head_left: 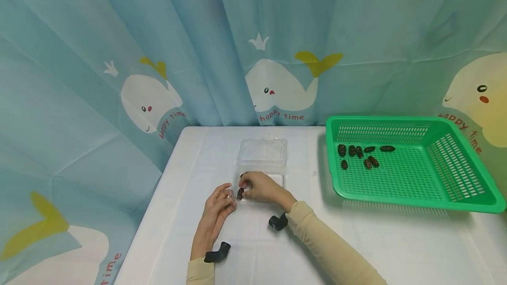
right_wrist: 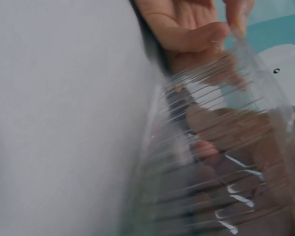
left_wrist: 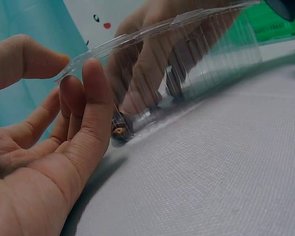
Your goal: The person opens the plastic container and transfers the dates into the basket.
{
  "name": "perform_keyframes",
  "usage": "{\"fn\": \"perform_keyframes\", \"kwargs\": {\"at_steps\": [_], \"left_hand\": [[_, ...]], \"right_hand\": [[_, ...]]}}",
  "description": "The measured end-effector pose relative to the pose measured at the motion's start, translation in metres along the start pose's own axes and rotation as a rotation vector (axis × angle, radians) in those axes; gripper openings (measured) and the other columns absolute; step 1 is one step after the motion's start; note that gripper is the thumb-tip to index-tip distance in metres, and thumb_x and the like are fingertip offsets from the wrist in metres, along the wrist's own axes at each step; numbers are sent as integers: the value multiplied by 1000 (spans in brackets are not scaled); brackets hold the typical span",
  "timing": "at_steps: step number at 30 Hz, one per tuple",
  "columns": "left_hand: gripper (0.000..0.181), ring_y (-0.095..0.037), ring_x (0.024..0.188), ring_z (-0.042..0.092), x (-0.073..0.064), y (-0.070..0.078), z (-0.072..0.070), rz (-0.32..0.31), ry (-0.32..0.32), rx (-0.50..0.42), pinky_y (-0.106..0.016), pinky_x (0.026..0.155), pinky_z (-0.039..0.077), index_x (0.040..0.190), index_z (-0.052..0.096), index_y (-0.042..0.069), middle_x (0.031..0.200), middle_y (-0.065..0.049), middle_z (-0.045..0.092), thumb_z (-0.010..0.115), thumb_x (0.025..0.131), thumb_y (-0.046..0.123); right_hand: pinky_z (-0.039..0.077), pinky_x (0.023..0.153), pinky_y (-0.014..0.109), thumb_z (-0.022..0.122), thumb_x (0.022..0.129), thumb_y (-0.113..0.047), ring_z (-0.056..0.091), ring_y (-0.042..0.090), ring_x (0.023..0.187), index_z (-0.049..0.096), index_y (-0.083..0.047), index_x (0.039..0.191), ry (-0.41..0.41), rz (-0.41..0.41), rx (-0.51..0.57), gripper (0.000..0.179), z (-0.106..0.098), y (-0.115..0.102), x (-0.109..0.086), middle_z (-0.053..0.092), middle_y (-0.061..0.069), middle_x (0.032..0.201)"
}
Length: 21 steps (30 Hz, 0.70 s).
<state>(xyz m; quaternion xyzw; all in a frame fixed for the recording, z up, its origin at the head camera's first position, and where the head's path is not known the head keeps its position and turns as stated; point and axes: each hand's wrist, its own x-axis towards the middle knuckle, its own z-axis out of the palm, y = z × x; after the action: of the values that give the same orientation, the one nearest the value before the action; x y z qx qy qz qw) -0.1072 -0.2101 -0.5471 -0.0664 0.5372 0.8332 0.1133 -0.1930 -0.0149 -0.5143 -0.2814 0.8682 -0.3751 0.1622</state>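
Observation:
A clear plastic clamshell box (head_left: pixel 262 151) lies on the table with its lid folded back, away from the person. At the box's near left corner, my left hand (head_left: pixel 218 208) pinches the rim between thumb and fingers, plainly seen in the left wrist view. My right hand (head_left: pixel 261 187) reaches inside the box, fingertips around a dark brown date (head_left: pixel 240 193) low in that same corner. Through the ribbed wall the date (left_wrist: pixel 119 129) shows its stem end. Part of another dark piece peeks out behind the right fingers; the hand hides most of it.
To the right stands a green perforated basket (head_left: pixel 396 188) with several dates (head_left: pixel 359 151) toward its left and back. A white cloth covers the table (head_left: pixel 190 166). Blue whale-print curtains (head_left: pixel 206 56) hang behind and at the left. Black camera mounts (head_left: pixel 218 252) sit on both wrists.

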Motion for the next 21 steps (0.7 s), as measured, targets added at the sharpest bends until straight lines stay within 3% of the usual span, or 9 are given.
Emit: {"fn": "perform_keyframes", "kwargs": {"at_steps": [8,21], "left_hand": [[53,-9,91,56,1,0,0,-2,1,6,-21,82,54,151,37,3,107,1,54,57,101,3],[53,-9,93,56,0,0,0,-7,2,23,-21,84,54,151,37,3,109,2,53,56,101,1]], "right_hand": [[46,64,22,81,83,-1,55,9,72,78,-11,99,-75,2,208,19,-5,2,-1,68,2,91],[51,69,19,75,84,8,61,9,74,77,-6,101,-123,55,331,22,-6,3,3,73,9,89]]}}
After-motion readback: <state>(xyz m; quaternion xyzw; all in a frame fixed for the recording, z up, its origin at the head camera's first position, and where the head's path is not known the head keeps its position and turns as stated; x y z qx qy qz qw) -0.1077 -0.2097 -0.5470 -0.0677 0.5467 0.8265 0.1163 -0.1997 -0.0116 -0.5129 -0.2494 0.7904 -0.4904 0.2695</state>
